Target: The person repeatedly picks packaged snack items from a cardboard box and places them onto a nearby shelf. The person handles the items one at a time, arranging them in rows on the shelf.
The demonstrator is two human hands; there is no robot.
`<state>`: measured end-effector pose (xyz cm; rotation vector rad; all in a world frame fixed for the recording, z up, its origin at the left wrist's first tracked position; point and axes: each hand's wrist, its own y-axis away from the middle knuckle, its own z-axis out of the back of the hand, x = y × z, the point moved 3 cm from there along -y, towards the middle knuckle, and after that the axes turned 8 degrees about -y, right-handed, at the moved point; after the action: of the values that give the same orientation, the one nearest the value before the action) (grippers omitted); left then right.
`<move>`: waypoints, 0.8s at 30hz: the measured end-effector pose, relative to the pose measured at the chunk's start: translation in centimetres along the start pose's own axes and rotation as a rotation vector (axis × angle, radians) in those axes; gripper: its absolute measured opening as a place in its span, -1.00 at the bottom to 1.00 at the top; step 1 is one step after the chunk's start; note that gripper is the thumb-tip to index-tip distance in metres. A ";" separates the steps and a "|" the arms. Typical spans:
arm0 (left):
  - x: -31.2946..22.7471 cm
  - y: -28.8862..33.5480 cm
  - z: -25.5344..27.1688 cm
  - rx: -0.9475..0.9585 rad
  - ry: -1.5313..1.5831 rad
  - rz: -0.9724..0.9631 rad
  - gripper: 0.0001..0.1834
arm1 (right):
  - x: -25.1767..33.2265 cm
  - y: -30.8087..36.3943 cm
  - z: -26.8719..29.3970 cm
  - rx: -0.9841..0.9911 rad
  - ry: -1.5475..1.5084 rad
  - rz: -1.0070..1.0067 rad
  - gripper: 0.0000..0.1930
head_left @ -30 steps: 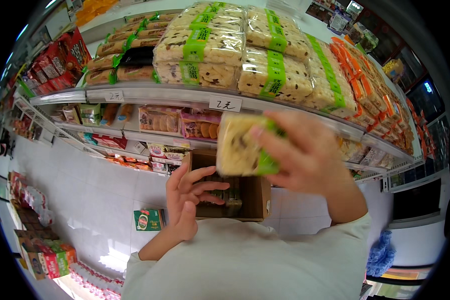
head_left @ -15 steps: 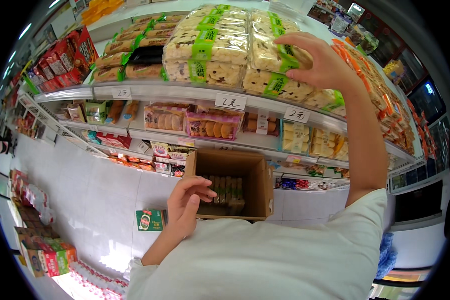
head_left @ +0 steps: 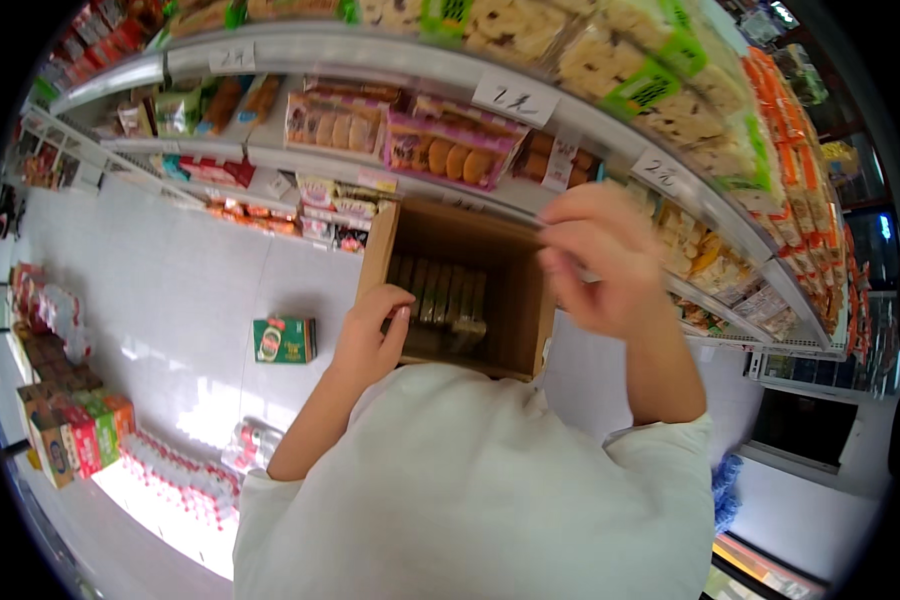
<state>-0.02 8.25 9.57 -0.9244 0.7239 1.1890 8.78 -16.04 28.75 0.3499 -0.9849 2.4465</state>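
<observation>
A deep cardboard box (head_left: 518,345) stands open in front of me, with a row of flat, clear-wrapped packs (head_left: 450,290) upright inside. My left hand (head_left: 370,335) is at the box's left wall, fingers bent over the rim and thumb close to them. Above the right side of the box is my right hand (head_left: 605,265), in front of the shelf edge and blurred. Its fingers curve with a gap to the thumb, and nothing shows between them. Wrapped puffed-rice cakes (head_left: 660,85) with green labels fill the top shelf beyond it.
Lower shelves hold purple-edged packs of round pastries (head_left: 448,152) and other wrapped snacks. Orange-wrapped snacks (head_left: 805,215) line the right end. A green carton (head_left: 284,340) lies on the floor left of the box. Cartons (head_left: 75,435) and shrink-wrapped bottles (head_left: 180,478) stand at the lower left.
My right hand has come down from the rice cakes on the top shelf toward the box. My left hand has moved onto the box's left rim. The view has tilted downward.
</observation>
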 end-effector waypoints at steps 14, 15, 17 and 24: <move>2.7 2.5 -2.2 -0.019 -0.140 -0.140 -0.79 | -15.4 28.4 -34.9 1.166 0.008 -0.969 -0.49; 2.7 2.7 -2.3 -0.011 -0.143 -0.156 -0.78 | -15.5 28.8 -34.9 1.198 0.008 -0.937 -0.48; 2.4 2.6 -2.3 0.001 -0.143 -0.173 -0.78 | -15.5 29.2 -35.0 1.256 0.010 -0.879 -0.47; 3.1 1.7 -1.3 0.037 0.053 0.002 -0.83 | -12.1 16.9 -27.6 1.474 0.042 -0.759 -0.57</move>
<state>-0.89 8.63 5.95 -0.9280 0.7870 1.1526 8.84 -11.28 -5.50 0.8846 0.9930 1.9379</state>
